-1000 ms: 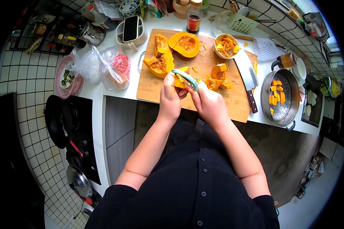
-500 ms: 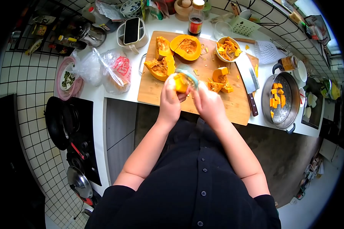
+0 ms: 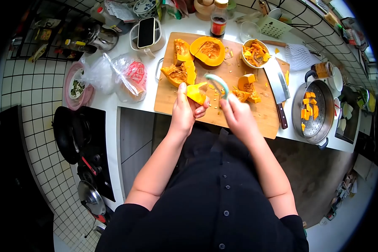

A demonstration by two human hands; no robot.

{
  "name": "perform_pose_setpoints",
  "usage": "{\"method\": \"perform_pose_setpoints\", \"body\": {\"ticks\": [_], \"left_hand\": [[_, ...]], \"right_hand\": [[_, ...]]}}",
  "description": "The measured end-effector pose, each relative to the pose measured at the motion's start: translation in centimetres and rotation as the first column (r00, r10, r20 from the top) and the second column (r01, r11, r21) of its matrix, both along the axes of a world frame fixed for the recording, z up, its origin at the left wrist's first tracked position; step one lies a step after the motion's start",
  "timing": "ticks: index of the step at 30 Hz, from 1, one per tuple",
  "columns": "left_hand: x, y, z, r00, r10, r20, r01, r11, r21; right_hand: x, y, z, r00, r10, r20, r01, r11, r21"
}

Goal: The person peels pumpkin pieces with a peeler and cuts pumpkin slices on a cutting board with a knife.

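A: ok what are the hands doing here?

B: left hand (image 3: 185, 111) is pinching a chunk (image 3: 196, 93) of pumpkin, thumb pressing one side, fingers curling round the other. right hand (image 3: 239, 116) is gripping a peeler (image 3: 220, 82), fingers wrapping its lower end.

A: so where's the chunk sitting? is the peeler touching it?

B: it's being held up over the near side of the board (image 3: 166, 98). the peeler is leaning just beside it, but it's blurring a bit so i can't tell if they're touching.

A: anything else on the board?

B: a half (image 3: 208, 51) is lying at the back, seedy side facing up. wedges (image 3: 190, 72) are sitting left of it, and smaller pieces (image 3: 248, 80) are resting right of the peeler. a bowl (image 3: 248, 64) is holding scraps (image 3: 256, 52) near the far right corner, and a knife (image 3: 277, 86) is lying along the right edge.

A: and the pot (image 3: 315, 129)?

B: standing right of the board, holding some orange cubes (image 3: 306, 112).
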State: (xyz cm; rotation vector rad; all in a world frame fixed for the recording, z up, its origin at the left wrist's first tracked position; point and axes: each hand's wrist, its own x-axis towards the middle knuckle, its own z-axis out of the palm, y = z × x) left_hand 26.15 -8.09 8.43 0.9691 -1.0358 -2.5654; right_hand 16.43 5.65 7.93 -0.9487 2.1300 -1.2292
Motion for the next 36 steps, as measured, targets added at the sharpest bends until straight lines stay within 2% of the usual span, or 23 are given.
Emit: {"method": "perform_pose_setpoints", "body": {"ticks": [2, 6, 10, 13, 16, 17, 20, 27, 30, 33, 36], "left_hand": [[-0.3, 0.0, -0.6, 0.999, 0.004, 0.047, -0.002, 0.999, -0.051], [-0.8, 0.5, -0.1, 0.993, 0.010, 0.117, 0.009, 0.987, -0.160], [-1.7, 1.3, 0.4, 0.963, 0.173, 0.205, -0.120, 0.962, -0.247], [-1.8, 1.4, -0.2, 0.953, 0.186, 0.240, -0.123, 0.960, -0.252], [-1.6, 1.2, -0.6, 0.955, 0.133, 0.266, -0.074, 0.973, -0.218], [-1.5, 1.2, -0.4, 0.955, 0.115, 0.273, -0.059, 0.977, -0.206], [-0.9, 0.9, -0.4, 0.977, 0.010, 0.213, 0.025, 0.987, -0.159], [-0.7, 1.3, 0.0, 0.980, 0.058, 0.193, -0.040, 0.995, -0.095], [-1.3, 2.0, 0.0, 0.953, 0.223, 0.205, -0.193, 0.968, -0.160], [-1.1, 2.3, -0.2, 0.945, 0.271, 0.182, -0.224, 0.945, -0.240], [-0.4, 2.0, -0.3, 0.968, 0.178, 0.178, -0.128, 0.958, -0.258]], "right_hand": [[0.7, 0.0, 0.3, 0.998, 0.064, 0.014, -0.063, 0.998, -0.030], [1.1, 0.2, 0.5, 0.991, 0.130, -0.018, -0.128, 0.989, 0.067], [1.9, 0.0, -0.9, 0.988, 0.130, -0.087, -0.127, 0.991, 0.040], [2.1, 0.0, -1.2, 0.975, 0.131, -0.180, -0.111, 0.987, 0.118], [2.2, 0.2, -1.5, 0.941, 0.148, -0.306, -0.098, 0.980, 0.174], [2.2, 0.2, -1.5, 0.943, 0.149, -0.299, -0.094, 0.977, 0.189], [2.2, 0.4, -1.4, 0.940, 0.155, -0.303, -0.089, 0.971, 0.221], [1.9, 0.5, -1.8, 0.849, 0.150, -0.507, -0.063, 0.981, 0.185], [2.5, -0.1, -1.9, 0.846, 0.108, -0.522, -0.020, 0.985, 0.171], [2.9, -0.3, -2.0, 0.843, 0.078, -0.532, 0.007, 0.988, 0.156], [2.6, -0.2, -2.1, 0.821, 0.081, -0.566, 0.005, 0.989, 0.149]]}}
